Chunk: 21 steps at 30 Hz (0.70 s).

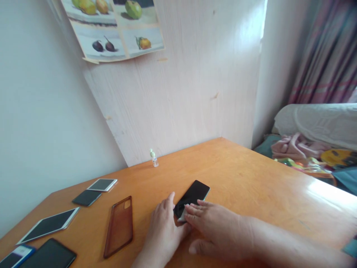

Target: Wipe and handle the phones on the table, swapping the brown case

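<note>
Case [119,227] left of phone [193,195], bottle [154,160] beyond; phone flat on table [240,175]. Left hand [164,224] at its near end, grip unclear; right hand [216,227] palm-down, thumb apart, fingers on white wipe [182,217]

Phone [196,191], lower centre: black
Small scrap [182,217], lower centre: whitish
Phone case [119,227], lower left: translucent reddish-brown
Tabletop [237,175]: orange-brown
Bottle [154,160], centre: clear, pale-green top
Curtain [320,56], upper right: grey-mauve, pink-banded
</note>
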### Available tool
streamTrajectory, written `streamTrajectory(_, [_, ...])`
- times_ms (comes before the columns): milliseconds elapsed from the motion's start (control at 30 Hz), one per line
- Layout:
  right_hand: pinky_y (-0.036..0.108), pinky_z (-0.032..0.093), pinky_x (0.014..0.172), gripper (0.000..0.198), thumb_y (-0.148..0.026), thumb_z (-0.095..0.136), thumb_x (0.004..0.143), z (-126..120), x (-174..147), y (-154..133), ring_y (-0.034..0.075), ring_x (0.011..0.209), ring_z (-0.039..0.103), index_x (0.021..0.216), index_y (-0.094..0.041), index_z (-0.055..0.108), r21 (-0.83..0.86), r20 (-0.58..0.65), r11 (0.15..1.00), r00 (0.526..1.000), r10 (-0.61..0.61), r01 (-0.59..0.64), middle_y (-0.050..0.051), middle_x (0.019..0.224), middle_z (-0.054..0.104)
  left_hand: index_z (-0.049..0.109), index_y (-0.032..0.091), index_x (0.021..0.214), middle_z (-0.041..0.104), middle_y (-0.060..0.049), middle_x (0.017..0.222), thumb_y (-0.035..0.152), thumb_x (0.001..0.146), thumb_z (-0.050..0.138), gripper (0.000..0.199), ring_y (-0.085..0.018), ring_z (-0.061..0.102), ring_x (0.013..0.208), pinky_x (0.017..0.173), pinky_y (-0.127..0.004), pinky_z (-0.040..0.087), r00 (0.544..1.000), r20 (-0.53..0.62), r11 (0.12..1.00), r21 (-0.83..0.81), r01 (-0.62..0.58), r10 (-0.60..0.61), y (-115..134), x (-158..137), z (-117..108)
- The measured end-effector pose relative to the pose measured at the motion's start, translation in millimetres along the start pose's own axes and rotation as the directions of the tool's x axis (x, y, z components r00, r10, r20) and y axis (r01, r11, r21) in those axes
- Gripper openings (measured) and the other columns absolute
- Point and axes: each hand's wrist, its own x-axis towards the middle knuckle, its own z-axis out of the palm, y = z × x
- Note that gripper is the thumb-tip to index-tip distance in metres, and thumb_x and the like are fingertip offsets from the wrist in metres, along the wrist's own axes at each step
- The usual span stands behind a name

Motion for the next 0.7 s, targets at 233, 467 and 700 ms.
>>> streamTrajectory(233, [0.050, 0.039, 0.104, 0.057, -0.049, 0.046, 0.092, -6, 8, 32, 0.037, 0.120, 0.055, 0.126, -0.006, 0.061, -0.257, -0.148, 0.907, 0.941, 0.304, -0.333, 0.025, 0.128, 0.058, 0.035, 0.012, 0.143, 0.057, -0.016, 0.126, 0.047, 0.067, 0.073, 0.092, -0.032, 0.051, 0.121, 0.101, -0.041, 0.038, 1.000, 0.026, 1.000, 0.007, 0.011, -0.011, 5, 0, -4])
streamTrajectory(467, [0.041, 0.044, 0.102, 0.059, -0.059, 0.045, 0.090, -12, -3, -10, 0.031, 0.120, 0.057, 0.127, -0.016, 0.061, -0.049, 0.031, 0.998, 0.999, 0.034, -0.033, 0.015, 0.133, 0.059, 0.034, 0.013, 0.143, 0.057, -0.016, 0.125, 0.049, 0.073, 0.067, 0.085, -0.030, 0.053, 0.118, 0.099, -0.041, 0.040, 1.000, 0.002, 0.999, -0.040, -0.006, 0.006, 1, -1, 0])
streamTrajectory(700, [0.049, 0.044, 0.099, 0.053, -0.049, 0.045, 0.092, -12, 10, 32, 0.037, 0.120, 0.056, 0.123, -0.010, 0.064, -0.188, -0.118, 0.909, 0.927, 0.355, -0.372, 0.023, 0.128, 0.060, 0.035, 0.013, 0.142, 0.055, -0.016, 0.127, 0.042, 0.068, 0.071, 0.086, -0.031, 0.049, 0.123, 0.104, -0.041, 0.037, 0.999, 0.043, 0.999, -0.048, -0.009, 0.011, 7, -2, -5])
